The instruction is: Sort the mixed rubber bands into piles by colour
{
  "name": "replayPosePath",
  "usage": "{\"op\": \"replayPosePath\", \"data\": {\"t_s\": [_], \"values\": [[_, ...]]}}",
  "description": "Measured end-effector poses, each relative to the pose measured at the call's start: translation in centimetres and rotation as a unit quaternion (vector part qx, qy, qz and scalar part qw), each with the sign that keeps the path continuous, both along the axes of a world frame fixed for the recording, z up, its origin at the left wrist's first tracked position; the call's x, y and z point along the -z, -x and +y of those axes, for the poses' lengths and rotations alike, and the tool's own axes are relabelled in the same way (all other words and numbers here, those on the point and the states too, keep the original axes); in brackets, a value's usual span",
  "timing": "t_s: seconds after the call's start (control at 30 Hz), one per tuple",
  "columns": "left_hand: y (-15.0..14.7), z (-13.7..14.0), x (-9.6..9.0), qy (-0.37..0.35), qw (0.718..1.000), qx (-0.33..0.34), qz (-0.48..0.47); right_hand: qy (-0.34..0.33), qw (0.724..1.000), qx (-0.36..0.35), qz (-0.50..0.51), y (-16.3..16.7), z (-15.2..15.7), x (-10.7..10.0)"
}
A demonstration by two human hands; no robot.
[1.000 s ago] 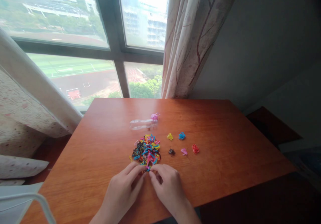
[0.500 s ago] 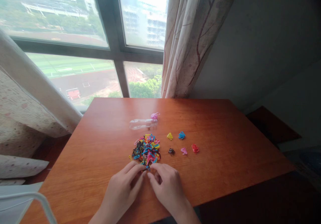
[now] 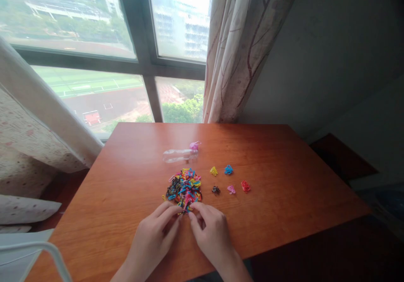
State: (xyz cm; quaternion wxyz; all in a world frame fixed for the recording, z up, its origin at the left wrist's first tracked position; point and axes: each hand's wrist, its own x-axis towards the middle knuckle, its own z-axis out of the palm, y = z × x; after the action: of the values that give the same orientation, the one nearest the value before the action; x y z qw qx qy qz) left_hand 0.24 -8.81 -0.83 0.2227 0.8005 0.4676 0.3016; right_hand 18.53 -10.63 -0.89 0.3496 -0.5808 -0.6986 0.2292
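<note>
A mixed heap of small rubber bands in black, blue, yellow, pink and red lies on the wooden table. At its near edge, my left hand pinches bands between thumb and forefinger. My right hand faces it closely, thumb and forefinger also closed on bands there. A few dark, yellow and pink strands show between the two sets of fingertips. Right of the heap are small sorted clumps: yellow bands, blue bands, black bands, pink bands and red bands.
Behind the heap, a clear plastic bottle lies on its side, with a pink piece at its right end. The table reaches the window and curtain. A white curved tube stands at lower left.
My right fingertips have shifted slightly right and away from me. The bluish bit between the fingertips has given way to pink and yellow strands. Everything else looks the same.
</note>
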Motion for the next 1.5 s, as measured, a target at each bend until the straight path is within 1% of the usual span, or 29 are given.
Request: {"op": "replayPosePath", "data": {"t_s": [0.17,0.27,0.37,0.5,0.77,0.93,1.07,1.27,1.37,1.5], "values": [[0.0,0.0,0.4,-0.004,1.000,0.008,0.020,-0.029,0.998,-0.044,-0.019,-0.1,-0.2,0.0],[0.0,-0.1,0.5,-0.006,1.000,0.011,0.018,-0.048,0.997,-0.056,-0.014,0.0,-0.2,0.3],[0.0,-0.1,0.3,0.001,1.000,0.017,0.009,-0.055,0.997,-0.048,-0.008,0.1,-0.1,0.5],[-0.1,0.0,-0.1,0.001,1.000,0.016,-0.013,-0.045,0.998,-0.033,-0.011,0.1,-0.1,0.4],[-0.1,-0.1,-0.1,0.007,1.000,0.008,-0.017,-0.023,0.999,-0.015,-0.023,0.0,-0.1,0.0],[-0.2,0.1,-0.7,0.001,0.999,-0.016,-0.030,-0.012,1.000,0.000,-0.001,-0.1,-0.2,-0.2],[-0.2,0.2,-0.8,-0.006,0.999,-0.025,-0.033,-0.005,0.999,0.032,0.022,-1.2,0.2,0.2],[-0.1,0.2,-0.2,-0.008,1.000,-0.024,-0.014,-0.025,0.990,0.138,0.001,-4.8,1.3,1.0],[0.0,0.1,0.0,-0.012,1.000,-0.021,-0.005,-0.020,0.987,0.154,-0.026,-5.8,1.7,1.2],[0.0,0.1,0.1,-0.015,1.000,-0.016,0.001,-0.024,0.983,0.175,-0.052,-6.1,1.9,1.3]]}}
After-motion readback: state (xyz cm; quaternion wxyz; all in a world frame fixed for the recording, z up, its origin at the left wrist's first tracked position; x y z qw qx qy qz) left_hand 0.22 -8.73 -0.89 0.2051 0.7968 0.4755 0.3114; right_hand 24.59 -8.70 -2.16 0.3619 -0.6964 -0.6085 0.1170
